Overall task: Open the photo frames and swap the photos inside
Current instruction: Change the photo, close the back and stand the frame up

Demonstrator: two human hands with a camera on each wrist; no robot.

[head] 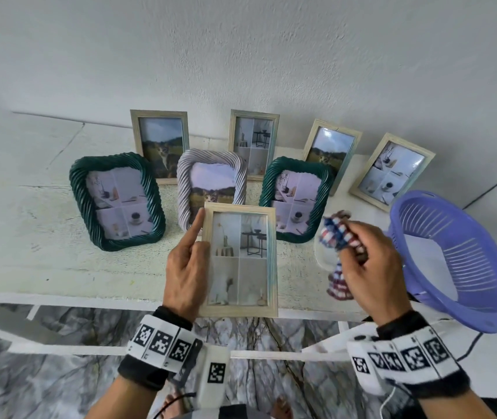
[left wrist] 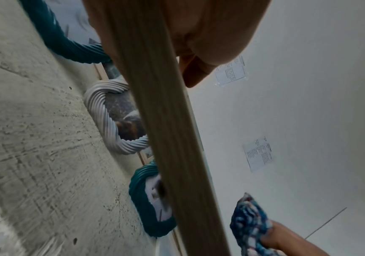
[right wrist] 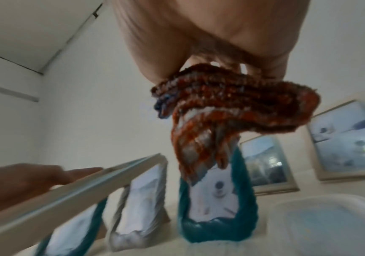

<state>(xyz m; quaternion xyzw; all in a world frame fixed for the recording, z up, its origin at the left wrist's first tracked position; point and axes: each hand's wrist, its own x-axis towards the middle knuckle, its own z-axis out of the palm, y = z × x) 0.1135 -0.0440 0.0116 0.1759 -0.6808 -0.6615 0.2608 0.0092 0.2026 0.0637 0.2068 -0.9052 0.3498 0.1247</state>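
Over the pale table (head: 59, 267), left hand (head: 185, 267) grips a wooden frame (head: 241, 261), right hand (head: 371, 261) clutches a checked cloth (head: 336, 234).

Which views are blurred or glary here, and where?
Head: mostly sharp, window glare on the two right wooden frames, fisheye bending at the edges. Left wrist: held frame a smeared, out-of-focus band. Right wrist: cloth and standing frames soft with motion blur, palm in shadow.
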